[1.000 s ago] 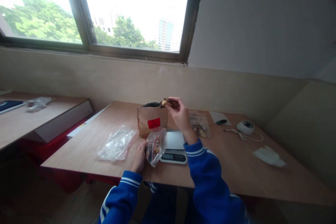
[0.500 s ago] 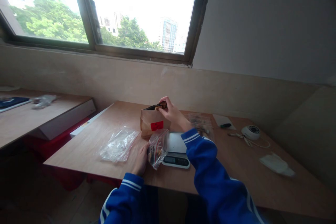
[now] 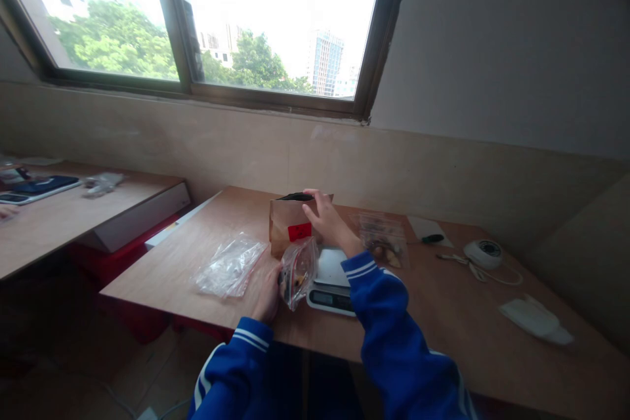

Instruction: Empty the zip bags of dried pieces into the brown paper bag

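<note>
Paper bag (image 3: 287, 220), brown and open at the top, stands upright on the table (image 3: 453, 315), and from where I stand everything can be placed by it. At its mouth is the right hand (image 3: 327, 216), thumb and fingers loosely parted, with nothing showing between them. Half a second ago those fingers pinched a dark brown piece right at that rim; now the piece is out of sight. I take it to have been let go inside (the walls hide the contents, so I can't swear to it), which would leave this hand free.

The left hand (image 3: 268, 292) has stayed put on the near side of the paper bag, closed against the left edge of a clear zip bag (image 3: 298, 272). That one has dark and yellowish bits showing through its plastic. The scale (image 3: 332, 269) sits in front of the paper bag and a little to its right. Crumpled clear plastic (image 3: 231, 266) lies to the paper bag's left; to its right is a flat pouch (image 3: 386, 249) of pale and brown pieces, with a dome camera (image 3: 485, 253) farther along that side.
</note>
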{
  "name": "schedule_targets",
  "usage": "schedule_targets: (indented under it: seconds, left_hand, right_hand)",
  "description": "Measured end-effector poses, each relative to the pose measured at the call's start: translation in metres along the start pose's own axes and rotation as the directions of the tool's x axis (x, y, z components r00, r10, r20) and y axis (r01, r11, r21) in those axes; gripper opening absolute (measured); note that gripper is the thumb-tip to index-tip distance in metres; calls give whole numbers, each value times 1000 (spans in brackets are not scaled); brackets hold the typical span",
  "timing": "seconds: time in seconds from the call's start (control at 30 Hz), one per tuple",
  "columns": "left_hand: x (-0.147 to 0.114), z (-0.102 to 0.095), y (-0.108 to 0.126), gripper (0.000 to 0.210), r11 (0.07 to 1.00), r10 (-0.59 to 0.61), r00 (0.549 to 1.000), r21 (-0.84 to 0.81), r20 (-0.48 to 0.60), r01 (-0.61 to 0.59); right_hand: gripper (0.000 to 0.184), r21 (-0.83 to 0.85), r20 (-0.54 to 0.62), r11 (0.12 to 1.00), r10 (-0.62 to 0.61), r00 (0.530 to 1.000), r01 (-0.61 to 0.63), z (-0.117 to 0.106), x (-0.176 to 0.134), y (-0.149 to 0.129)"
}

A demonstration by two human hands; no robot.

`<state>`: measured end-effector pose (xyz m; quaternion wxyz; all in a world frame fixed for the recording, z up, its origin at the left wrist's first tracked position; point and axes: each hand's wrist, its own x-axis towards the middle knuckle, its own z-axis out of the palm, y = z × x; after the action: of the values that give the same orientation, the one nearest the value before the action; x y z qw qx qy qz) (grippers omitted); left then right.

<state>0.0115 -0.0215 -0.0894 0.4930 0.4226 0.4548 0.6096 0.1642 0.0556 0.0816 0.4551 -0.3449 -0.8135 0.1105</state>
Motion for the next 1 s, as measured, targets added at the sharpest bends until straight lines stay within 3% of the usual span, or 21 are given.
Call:
schedule_targets:
  seconds: [0.1,0.17,0.23,0.33,0.43,0.53,0.7,0.87,1.0]
  left_hand:
    - [2,0,-3,40,992,-103,995,-74,17,104]
    - [2,0,-3,41,992,-105,994,-65,14,106]
    - [2,1,-1,40,996,-82,996,-42,16,83]
    - [-3,3,4,39,993,-98,993,-63,69,103]
    - [-7,3,8,42,980,-130,982,-133,140,149]
    - [-8,-1,6,45,982,-100,981,-143,166,125]
    - [-7,-10,-2,52,980,-80,961,-153,263,124]
    - [-8,-7,4,55,963,-53,946,-235,318,133]
    - [-11,-3,11,55,971,-77,952,-193,296,139]
  right_hand:
    - [28,101,-177,988,134,975,-117,-8,-30,-22]
    - [24,297,-247,930,293,924,-216,-7,-60,-39]
    - [20,461,-165,837,408,898,-296,3,-91,-53]
    - [19,533,-51,745,501,864,-400,31,-131,-64]
    - [17,520,-89,730,562,823,-442,58,-154,-64]
    - [17,499,-170,738,597,784,-454,74,-165,-59]
    - [36,347,-223,793,588,777,-500,81,-178,-46]
    - [44,339,-137,791,577,805,-509,85,-188,-41]
    - [47,339,-151,791,580,801,-509,87,-190,-43]
